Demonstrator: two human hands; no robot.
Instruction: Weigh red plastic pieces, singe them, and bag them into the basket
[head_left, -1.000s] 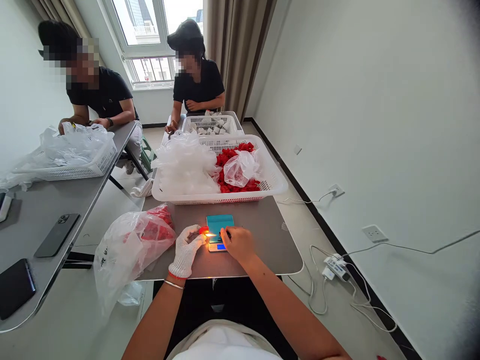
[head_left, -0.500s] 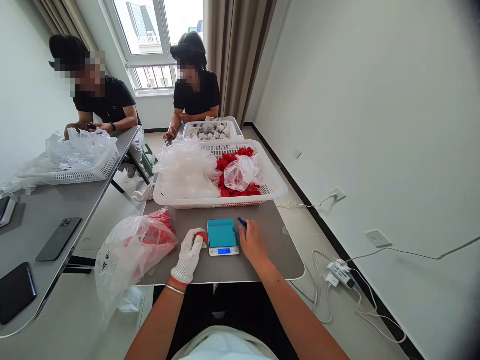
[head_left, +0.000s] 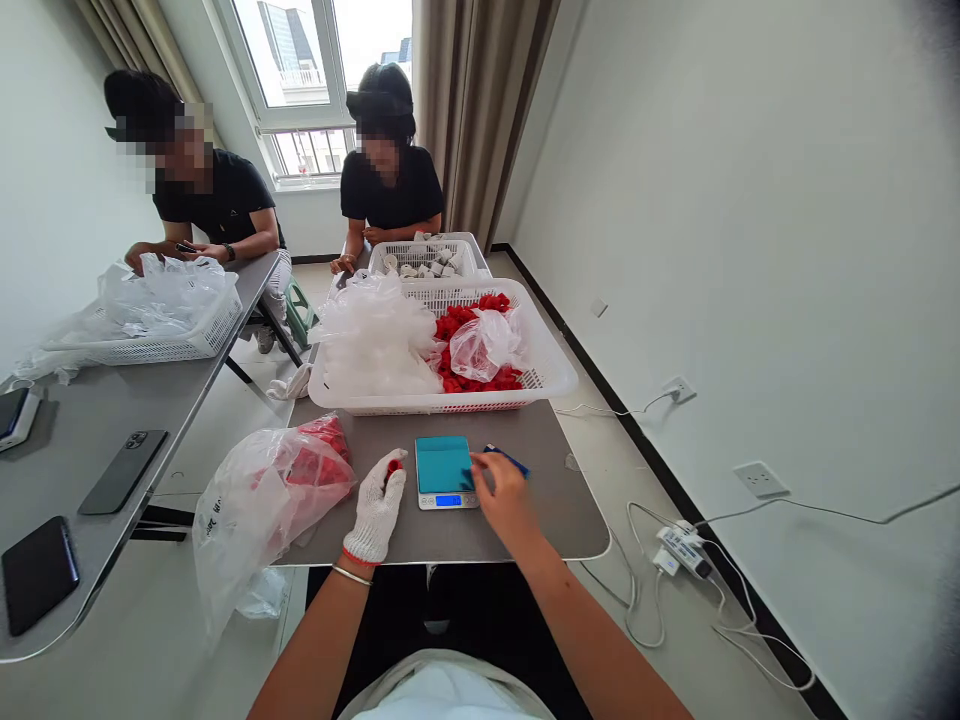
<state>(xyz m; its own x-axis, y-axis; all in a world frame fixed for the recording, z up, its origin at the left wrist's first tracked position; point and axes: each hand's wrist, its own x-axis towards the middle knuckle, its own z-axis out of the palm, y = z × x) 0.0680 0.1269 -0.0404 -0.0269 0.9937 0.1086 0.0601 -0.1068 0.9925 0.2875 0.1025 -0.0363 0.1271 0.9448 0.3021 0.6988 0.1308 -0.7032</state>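
My left hand [head_left: 379, 505], in a white knitted glove with a red cuff, is closed around a small red plastic ring-shaped piece [head_left: 393, 468], its hollow end facing up. Right of it lies a small digital scale [head_left: 441, 463] with a blue-green platform and a lit display. My bare right hand [head_left: 504, 495] is at the scale's right edge, thumb and forefinger apart with nothing visible between them. Just beyond its knuckles is a dark blue pen-like marker [head_left: 516, 464], partly hidden by the fingers. At the left, a clear plastic bag [head_left: 251, 500] of red pieces hangs over the table edge.
A large white basket [head_left: 555, 375] holds plastic bags and red pieces; behind it stands a smaller basket [head_left: 469, 258] of pale pieces. Two people sit beyond. Phones [head_left: 124, 472] lie on the left table. Cables and a power strip [head_left: 684, 550] are on the floor at right.
My right hand has let go of the marker and moved left to the scale's edge, fingers spreading. The red piece in my left hand has turned, its hollow now showing.
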